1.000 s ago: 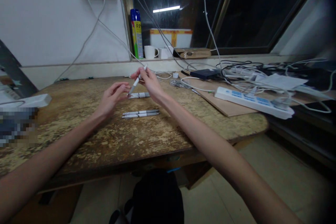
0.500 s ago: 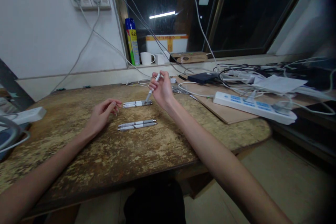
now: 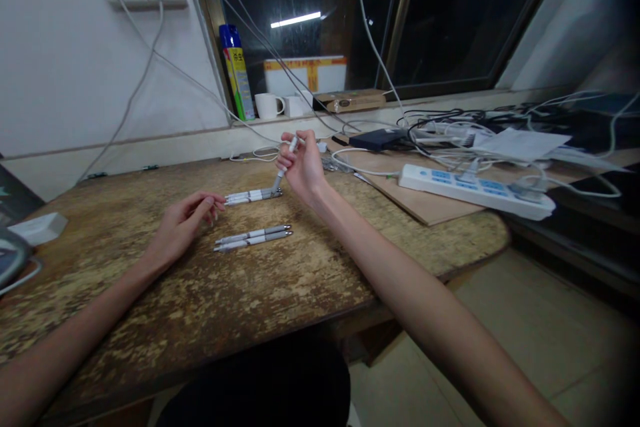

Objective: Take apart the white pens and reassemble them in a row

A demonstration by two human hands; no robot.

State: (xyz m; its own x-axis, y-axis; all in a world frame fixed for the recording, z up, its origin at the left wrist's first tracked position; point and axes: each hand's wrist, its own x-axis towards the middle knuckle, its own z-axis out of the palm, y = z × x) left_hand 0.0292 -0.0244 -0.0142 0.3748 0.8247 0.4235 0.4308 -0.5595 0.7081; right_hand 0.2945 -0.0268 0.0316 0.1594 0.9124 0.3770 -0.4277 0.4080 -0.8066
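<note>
In the head view my right hand (image 3: 303, 163) is closed round a white and grey pen (image 3: 285, 165), held at a slant. The pen's grey lower end comes down at the right end of a row of similar pens (image 3: 250, 197) lying side by side on the table. My left hand (image 3: 187, 217) rests loosely on the wood with fingers slightly bent and nothing in it. Its fingertips are at the left ends of that row; whether they touch cannot be made out. Closer to me lie two more white and grey pens (image 3: 254, 238), side by side.
The worn wooden table (image 3: 200, 320) has a white power strip (image 3: 475, 190) on a brown board (image 3: 425, 213) at right, among tangled cables and a black box (image 3: 377, 140). A spray can (image 3: 236, 73) and a white mug (image 3: 269, 107) stand on the sill. A white adapter (image 3: 40, 228) lies left.
The camera view has shifted, so the scene sits slightly further left. My left fingertips have come closer to the far pen row. My right hand still holds the slanted pen there.
</note>
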